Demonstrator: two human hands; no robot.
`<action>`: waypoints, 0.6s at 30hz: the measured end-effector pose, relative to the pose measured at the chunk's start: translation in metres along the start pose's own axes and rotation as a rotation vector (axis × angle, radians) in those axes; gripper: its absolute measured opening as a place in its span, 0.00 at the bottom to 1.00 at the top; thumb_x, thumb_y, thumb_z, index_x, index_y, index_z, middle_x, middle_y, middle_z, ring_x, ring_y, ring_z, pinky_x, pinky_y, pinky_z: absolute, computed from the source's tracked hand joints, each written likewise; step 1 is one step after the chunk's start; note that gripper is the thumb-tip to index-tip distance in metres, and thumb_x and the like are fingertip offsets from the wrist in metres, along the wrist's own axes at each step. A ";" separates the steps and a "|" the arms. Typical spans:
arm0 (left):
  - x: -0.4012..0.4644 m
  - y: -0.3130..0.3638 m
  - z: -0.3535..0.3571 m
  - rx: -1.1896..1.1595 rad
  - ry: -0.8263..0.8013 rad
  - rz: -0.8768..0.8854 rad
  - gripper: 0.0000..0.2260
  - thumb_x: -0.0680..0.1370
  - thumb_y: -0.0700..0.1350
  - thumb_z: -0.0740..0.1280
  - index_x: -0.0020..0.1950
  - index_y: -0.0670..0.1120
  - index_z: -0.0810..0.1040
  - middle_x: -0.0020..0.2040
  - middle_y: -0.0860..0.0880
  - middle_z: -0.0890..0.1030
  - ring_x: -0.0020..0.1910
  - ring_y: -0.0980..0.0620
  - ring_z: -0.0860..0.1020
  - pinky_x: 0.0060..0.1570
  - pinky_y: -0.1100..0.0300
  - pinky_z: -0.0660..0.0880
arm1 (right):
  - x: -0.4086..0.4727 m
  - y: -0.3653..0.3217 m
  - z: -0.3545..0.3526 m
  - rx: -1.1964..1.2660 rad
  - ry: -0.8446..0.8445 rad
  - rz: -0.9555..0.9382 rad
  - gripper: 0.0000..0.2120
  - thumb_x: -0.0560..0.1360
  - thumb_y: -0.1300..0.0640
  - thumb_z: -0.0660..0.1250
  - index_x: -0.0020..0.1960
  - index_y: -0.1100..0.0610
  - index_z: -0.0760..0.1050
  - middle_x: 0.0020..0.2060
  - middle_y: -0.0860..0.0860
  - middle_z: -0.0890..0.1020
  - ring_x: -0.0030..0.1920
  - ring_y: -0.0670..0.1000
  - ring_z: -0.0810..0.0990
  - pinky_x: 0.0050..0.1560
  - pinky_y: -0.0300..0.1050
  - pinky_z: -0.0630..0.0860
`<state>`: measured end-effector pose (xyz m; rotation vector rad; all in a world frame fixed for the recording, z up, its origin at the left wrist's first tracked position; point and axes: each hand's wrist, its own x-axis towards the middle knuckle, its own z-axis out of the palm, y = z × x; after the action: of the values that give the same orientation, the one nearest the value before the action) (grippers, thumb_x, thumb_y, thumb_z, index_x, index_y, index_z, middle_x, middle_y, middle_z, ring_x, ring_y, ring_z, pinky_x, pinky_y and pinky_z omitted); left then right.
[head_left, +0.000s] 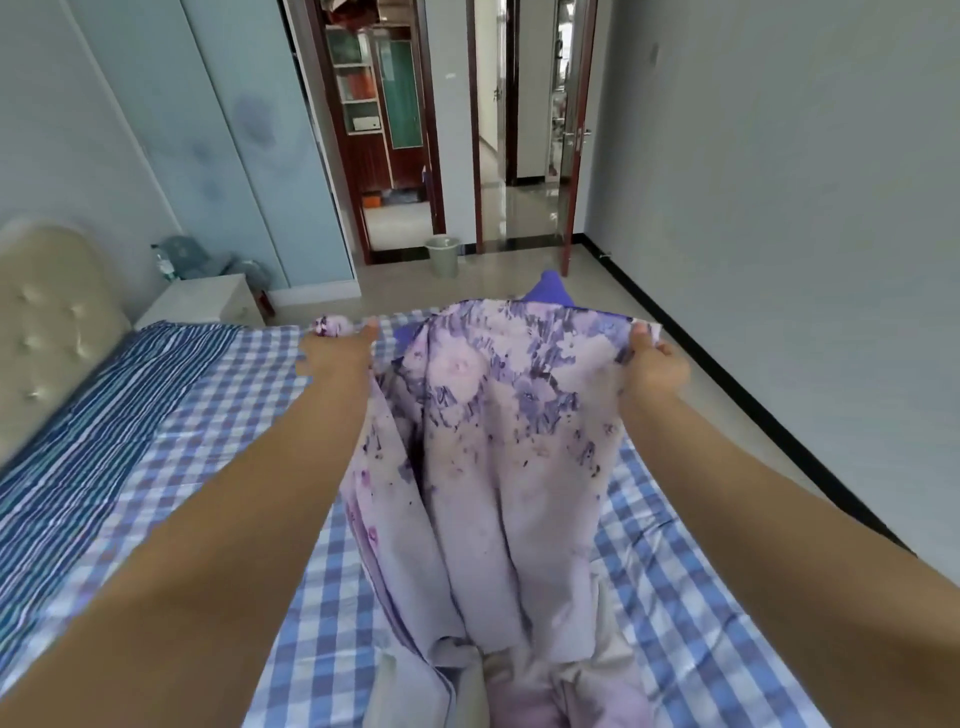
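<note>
Above the checked bed (218, 415), a floral cloth (498, 415) is gripped at its far edge by left hand (335, 353) and right hand (655, 370), apparently for spreading.

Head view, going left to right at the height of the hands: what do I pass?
Going across: headboard → bedside cabinet → left hand → floral cloth → right hand → black skirting board.
</note>
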<state>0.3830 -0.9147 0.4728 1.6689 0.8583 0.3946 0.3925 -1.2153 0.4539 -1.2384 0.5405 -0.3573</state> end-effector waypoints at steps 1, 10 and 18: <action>-0.005 -0.012 0.001 -0.117 -0.062 -0.108 0.33 0.72 0.55 0.71 0.70 0.41 0.65 0.68 0.41 0.71 0.60 0.43 0.74 0.57 0.51 0.74 | -0.008 0.006 0.004 -0.037 0.064 -0.075 0.19 0.77 0.52 0.66 0.32 0.55 0.63 0.27 0.50 0.67 0.26 0.47 0.63 0.22 0.34 0.64; -0.106 -0.128 0.023 -0.705 -0.401 -0.461 0.06 0.80 0.40 0.64 0.52 0.38 0.77 0.38 0.42 0.81 0.32 0.50 0.81 0.31 0.61 0.78 | -0.127 0.130 0.008 -0.537 -0.533 -0.254 0.18 0.77 0.56 0.65 0.29 0.50 0.66 0.26 0.47 0.70 0.30 0.47 0.69 0.35 0.45 0.67; -0.173 -0.157 -0.007 -0.269 -0.371 -0.147 0.09 0.77 0.40 0.68 0.38 0.38 0.77 0.33 0.42 0.79 0.33 0.48 0.77 0.38 0.57 0.77 | -0.169 0.158 -0.044 -0.540 -0.533 -0.128 0.12 0.80 0.54 0.60 0.40 0.57 0.74 0.34 0.49 0.77 0.35 0.47 0.73 0.39 0.41 0.70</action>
<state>0.2103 -1.0221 0.3585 1.3625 0.6157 0.0877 0.2234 -1.1132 0.3256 -1.8169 0.0909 0.0309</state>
